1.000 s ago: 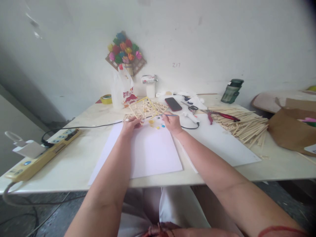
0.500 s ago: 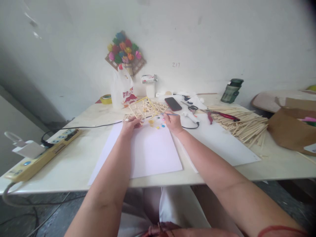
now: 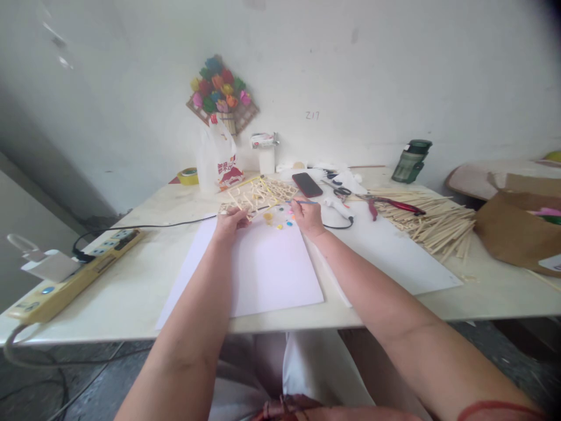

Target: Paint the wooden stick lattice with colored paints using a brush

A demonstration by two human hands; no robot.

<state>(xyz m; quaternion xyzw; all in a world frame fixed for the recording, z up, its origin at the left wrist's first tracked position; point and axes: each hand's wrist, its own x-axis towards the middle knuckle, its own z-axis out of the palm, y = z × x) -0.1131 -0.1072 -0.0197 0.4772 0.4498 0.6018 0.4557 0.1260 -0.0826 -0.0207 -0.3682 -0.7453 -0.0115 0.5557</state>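
Note:
My left hand is closed on the near corner of a square frame of thin wooden sticks, partly coloured yellow. In my right hand is a slim paintbrush with a bluish handle, held in a pinch. Its tip points left toward the frame; whether it touches is too small to tell. Between the hands lie dabs of paint, including a blue one and a yellow one. A white sheet lies under my wrists. Behind the frame is a wooden lattice piece, partly covered.
Rightward lie a phone, scissors, a white glue gun, red-handled pliers and many loose sticks. A green bottle stands behind. At left are a power strip, its cable and a plastic bag.
The stick frame has tipped lower and flatter, its far edge now closer to the lattice behind. Both hands have hardly moved.

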